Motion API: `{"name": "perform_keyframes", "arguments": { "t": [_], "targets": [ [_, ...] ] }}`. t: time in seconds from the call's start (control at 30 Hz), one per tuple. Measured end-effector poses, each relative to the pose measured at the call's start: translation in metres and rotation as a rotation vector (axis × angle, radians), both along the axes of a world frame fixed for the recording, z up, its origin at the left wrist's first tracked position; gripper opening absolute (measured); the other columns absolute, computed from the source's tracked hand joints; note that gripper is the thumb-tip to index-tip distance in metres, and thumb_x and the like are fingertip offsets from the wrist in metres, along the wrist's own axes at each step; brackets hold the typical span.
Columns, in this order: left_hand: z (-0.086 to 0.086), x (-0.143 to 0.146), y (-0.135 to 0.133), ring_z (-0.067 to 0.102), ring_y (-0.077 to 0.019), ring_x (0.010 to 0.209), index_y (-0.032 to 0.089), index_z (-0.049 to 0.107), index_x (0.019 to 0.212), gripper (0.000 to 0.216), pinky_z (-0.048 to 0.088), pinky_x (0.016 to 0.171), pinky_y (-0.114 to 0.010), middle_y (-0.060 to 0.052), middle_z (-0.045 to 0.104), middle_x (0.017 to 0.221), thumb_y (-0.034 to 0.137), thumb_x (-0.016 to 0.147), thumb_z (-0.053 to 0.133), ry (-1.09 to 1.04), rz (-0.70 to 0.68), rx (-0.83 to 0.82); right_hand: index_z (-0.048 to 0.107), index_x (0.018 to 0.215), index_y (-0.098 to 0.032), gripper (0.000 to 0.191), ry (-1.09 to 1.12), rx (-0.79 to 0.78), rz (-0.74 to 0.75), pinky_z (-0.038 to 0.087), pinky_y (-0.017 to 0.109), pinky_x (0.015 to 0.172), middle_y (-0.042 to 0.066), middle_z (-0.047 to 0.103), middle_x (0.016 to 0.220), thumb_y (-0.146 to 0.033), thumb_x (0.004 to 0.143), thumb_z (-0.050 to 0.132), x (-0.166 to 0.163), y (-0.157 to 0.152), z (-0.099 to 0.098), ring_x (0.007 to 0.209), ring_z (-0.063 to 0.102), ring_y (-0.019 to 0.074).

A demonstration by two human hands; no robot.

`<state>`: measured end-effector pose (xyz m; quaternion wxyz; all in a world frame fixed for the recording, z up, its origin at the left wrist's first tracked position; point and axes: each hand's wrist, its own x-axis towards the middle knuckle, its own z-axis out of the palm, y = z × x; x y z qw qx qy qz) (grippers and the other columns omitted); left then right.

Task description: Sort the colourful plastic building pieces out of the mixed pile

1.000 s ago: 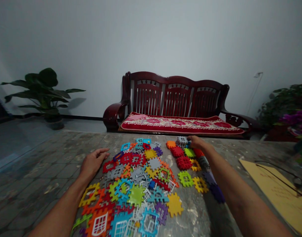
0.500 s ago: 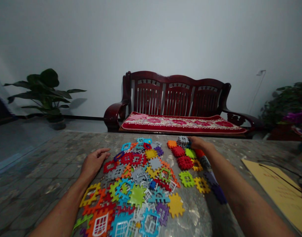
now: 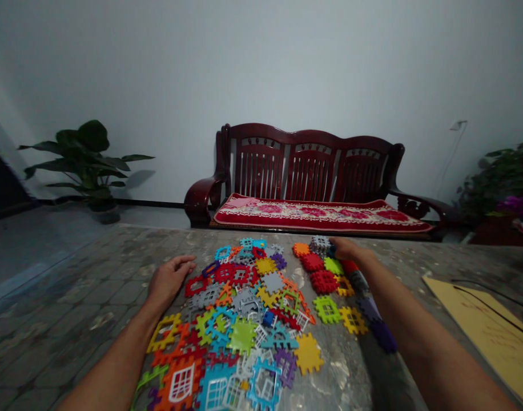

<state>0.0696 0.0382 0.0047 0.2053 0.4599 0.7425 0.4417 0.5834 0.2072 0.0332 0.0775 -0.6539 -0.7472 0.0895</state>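
Observation:
A heap of flat, notched plastic building pieces (image 3: 242, 337) in many colours covers the middle of the table. My left hand (image 3: 171, 279) lies on the tabletop at the heap's left edge, fingers stretched and holding nothing. On the right stand sorted piles: a grey stack (image 3: 320, 244), an orange pile (image 3: 301, 249), red stacks (image 3: 324, 281), a lime-green piece (image 3: 327, 309) and a yellow piece (image 3: 353, 321). My right hand (image 3: 347, 250) is at the far end of these, its fingers closed around a dark blue piece (image 3: 332, 251) beside the grey stack. Its fingertips are partly hidden.
Purple pieces (image 3: 382, 335) lie beneath my right forearm. A yellow sheet (image 3: 475, 331) with a dark cord (image 3: 488, 305) across it is at the right. Beyond the table (image 3: 94, 279) stand a dark red wooden bench (image 3: 313, 165) and a potted plant (image 3: 88, 154).
The whole view has shifted slightly, with everything now a little further right. My hands and the pieces keep about the same places relative to each other.

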Motion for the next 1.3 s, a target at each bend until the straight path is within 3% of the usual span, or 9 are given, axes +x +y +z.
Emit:
{"name": "perform_keyframes", "arguments": {
  "t": [0.2,0.33,0.47,0.6,0.73,0.83,1.0,1.17,1.3],
  "targets": [
    [-0.006,-0.001,0.003,0.071,-0.0203,0.077,0.019,0.072,0.096,0.033,0.052,0.069,-0.026,-0.004,0.078,0.081,0.034,0.070,0.058,-0.060,-0.019,0.050,0.066,0.116,-0.013,0.060,0.074,0.180,-0.054,0.043,0.035,0.099,0.014,0.066,0.120,-0.001,0.058,0.055,-0.002,-0.025,0.025,0.115,0.059,0.0282],
    [-0.007,0.000,0.002,0.070,-0.0207,0.077,0.020,0.074,0.092,0.031,0.052,0.071,-0.028,-0.003,0.078,0.079,0.036,0.068,0.062,-0.044,-0.029,0.061,0.062,0.123,-0.016,0.060,0.194,0.320,-0.063,0.046,0.035,0.096,0.010,0.066,0.120,-0.005,0.066,0.047,-0.028,-0.067,0.031,0.109,0.062,0.0235],
    [-0.006,0.003,-0.001,0.070,-0.0210,0.078,0.020,0.075,0.090,0.031,0.052,0.071,-0.028,-0.003,0.078,0.080,0.037,0.066,0.066,-0.105,-0.040,0.103,0.068,0.107,-0.020,0.046,0.589,0.375,0.140,0.050,0.036,0.091,0.005,0.071,0.106,-0.009,0.069,0.045,-0.085,-0.130,0.015,0.099,0.065,0.0212],
    [-0.004,0.005,-0.005,0.070,-0.0211,0.077,0.017,0.075,0.091,0.032,0.053,0.069,-0.028,-0.005,0.078,0.080,0.036,0.066,0.067,-0.212,-0.072,0.140,0.069,0.101,-0.022,0.041,0.670,0.382,0.319,0.049,0.036,0.089,0.004,0.071,0.100,-0.008,0.070,0.046,-0.146,-0.194,0.000,0.098,0.063,0.0209],
    [-0.002,0.006,-0.006,0.071,-0.0207,0.078,0.016,0.073,0.092,0.033,0.054,0.068,-0.028,-0.006,0.078,0.080,0.036,0.068,0.064,-0.236,-0.096,0.157,0.067,0.102,-0.024,0.045,0.610,0.378,0.527,0.045,0.036,0.090,0.002,0.069,0.100,-0.001,0.069,0.047,-0.190,-0.235,0.003,0.098,0.059,0.0194],
    [-0.002,0.006,-0.007,0.071,-0.0210,0.076,0.016,0.073,0.090,0.032,0.054,0.069,-0.029,-0.007,0.078,0.077,0.036,0.067,0.064,-0.236,-0.104,0.164,0.067,0.101,-0.024,0.042,0.557,0.386,0.599,0.043,0.036,0.091,0.003,0.067,0.104,-0.001,0.071,0.050,-0.214,-0.248,0.011,0.102,0.055,0.0198],
    [-0.005,0.004,-0.004,0.070,-0.0211,0.076,0.017,0.073,0.088,0.030,0.053,0.072,-0.030,-0.005,0.077,0.077,0.034,0.067,0.062,-0.194,-0.091,0.173,0.069,0.093,-0.025,0.021,0.422,0.337,0.527,0.038,0.038,0.092,0.003,0.063,0.107,-0.016,0.075,0.063,-0.241,-0.256,0.018,0.105,0.050,0.0221],
    [-0.010,0.001,0.000,0.069,-0.0206,0.076,0.019,0.074,0.089,0.028,0.051,0.075,-0.030,-0.004,0.077,0.076,0.033,0.067,0.062,-0.134,-0.065,0.168,0.069,0.086,-0.023,0.017,0.274,0.279,0.513,0.036,0.038,0.089,0.004,0.060,0.107,-0.035,0.073,0.072,-0.249,-0.261,0.017,0.103,0.047,0.0232],
    [-0.011,0.001,0.001,0.069,-0.0202,0.075,0.019,0.074,0.089,0.029,0.051,0.073,-0.029,-0.003,0.077,0.077,0.033,0.068,0.062,-0.108,-0.057,0.158,0.070,0.084,-0.022,0.013,0.217,0.260,0.500,0.036,0.037,0.087,0.005,0.060,0.101,-0.032,0.075,0.070,-0.251,-0.261,0.013,0.100,0.046,0.0229]
  ]
}}
